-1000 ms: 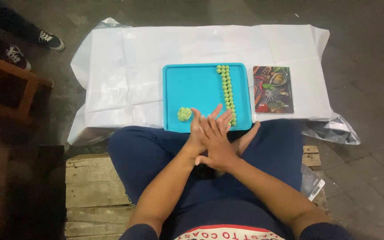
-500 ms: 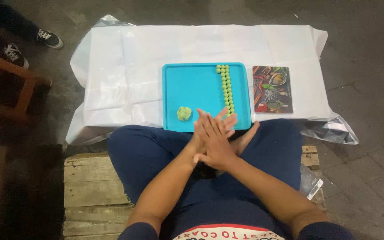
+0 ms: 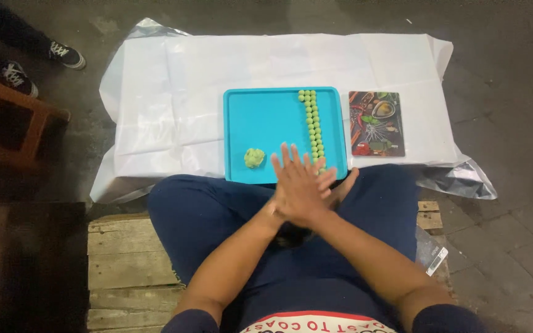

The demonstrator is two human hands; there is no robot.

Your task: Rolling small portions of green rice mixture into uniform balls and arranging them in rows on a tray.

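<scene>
Left hand (image 3: 296, 185) pressed flat over right hand (image 3: 334, 188), palms together, fingers straight, slightly fanned; anything between them hidden. Past the fingertips: teal tray (image 3: 266, 117), row of green balls (image 3: 313, 126), green dough lump (image 3: 254, 158) left of fingers.

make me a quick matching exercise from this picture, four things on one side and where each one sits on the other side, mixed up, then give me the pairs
Things:
1. green lump
2. row of small green balls
3. patterned board
4. hands

Places:
A. on the white sheet, right of the tray
B. pressed together over the tray's near edge
C. near left corner of the turquoise tray
D. along the tray's right side

Pairs: 1-C, 2-D, 3-A, 4-B
</scene>
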